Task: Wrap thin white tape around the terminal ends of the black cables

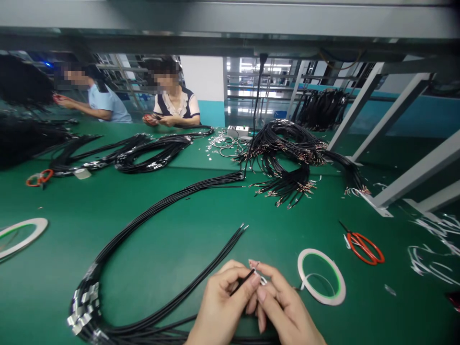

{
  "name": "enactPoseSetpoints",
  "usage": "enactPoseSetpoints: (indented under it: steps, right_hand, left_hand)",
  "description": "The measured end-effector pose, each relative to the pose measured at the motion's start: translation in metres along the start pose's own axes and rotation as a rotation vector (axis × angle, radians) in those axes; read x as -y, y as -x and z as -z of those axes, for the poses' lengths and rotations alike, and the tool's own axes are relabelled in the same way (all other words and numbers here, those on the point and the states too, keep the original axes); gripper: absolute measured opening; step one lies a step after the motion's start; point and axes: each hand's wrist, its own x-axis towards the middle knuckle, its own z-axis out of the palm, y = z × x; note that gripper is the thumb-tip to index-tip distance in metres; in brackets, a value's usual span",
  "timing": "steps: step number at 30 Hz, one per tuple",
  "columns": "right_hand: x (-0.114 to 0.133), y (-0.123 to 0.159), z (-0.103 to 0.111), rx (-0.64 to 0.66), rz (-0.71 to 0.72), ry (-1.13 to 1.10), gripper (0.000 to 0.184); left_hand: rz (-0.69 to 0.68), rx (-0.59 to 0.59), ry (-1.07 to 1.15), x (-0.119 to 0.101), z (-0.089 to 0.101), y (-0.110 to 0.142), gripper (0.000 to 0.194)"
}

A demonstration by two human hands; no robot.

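Low in the middle of the view, my left hand (223, 302) pinches the end of a thin black wire (241, 282) between thumb and fingers. My right hand (282, 306) is closed against it, its fingertips on a small metal terminal (261, 279) at the wire's tip. Both hands hover just above the green table (161, 249). A long bundle of black wires (143, 225) loops from my hands to the left and back up, bound with tape tags (84, 306) at the lower left.
A tape roll (321, 276) lies right of my hands, red scissors (362, 245) further right. Another tape ring (21, 234) sits at the left edge. Piles of terminated black wires (287, 158) lie ahead. Two people (172, 103) work across the table. Slanted grey frame legs (406, 177) stand right.
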Motion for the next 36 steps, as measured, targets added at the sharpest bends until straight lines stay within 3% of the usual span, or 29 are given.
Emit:
enactPoseSetpoints:
  steps: [5,12,19,22,26,29,31,34,36]
  right_hand:
    - [0.0,0.0,0.0,-0.011,-0.011,-0.022,0.057]
    - [-0.003,0.001,0.001,0.034,-0.017,-0.041,0.067]
    - [-0.007,0.002,0.0,0.022,0.009,0.02,0.061]
    - [-0.003,0.002,0.0,-0.067,0.088,0.124,0.051]
    - [0.01,0.001,0.002,-0.388,0.308,0.43,0.033]
    - [0.016,0.003,0.002,-0.519,0.442,0.545,0.029]
    - [0.015,0.006,0.002,-0.529,0.432,0.468,0.026]
    - [0.012,0.01,0.0,-0.512,0.291,0.243,0.024]
    - [0.011,0.009,0.0,-0.5,0.28,0.219,0.025]
  left_hand:
    - [0.034,-0.122,0.036,0.001,0.004,-0.004,0.018]
    - [0.144,-0.136,0.185,0.006,0.005,-0.006,0.029]
    - [0.202,-0.177,0.193,-0.001,0.004,-0.009,0.043]
    - [0.213,-0.192,0.197,-0.003,0.004,-0.009,0.038]
    - [0.178,-0.21,0.172,-0.002,0.002,-0.007,0.029]
    - [0.135,-0.197,0.181,0.0,0.001,-0.006,0.023]
    - [0.116,-0.179,0.181,0.002,0.0,-0.005,0.02]
    - [0.113,-0.161,0.172,0.005,0.0,-0.005,0.02]
    - [0.109,-0.152,0.177,0.006,0.0,-0.005,0.021]
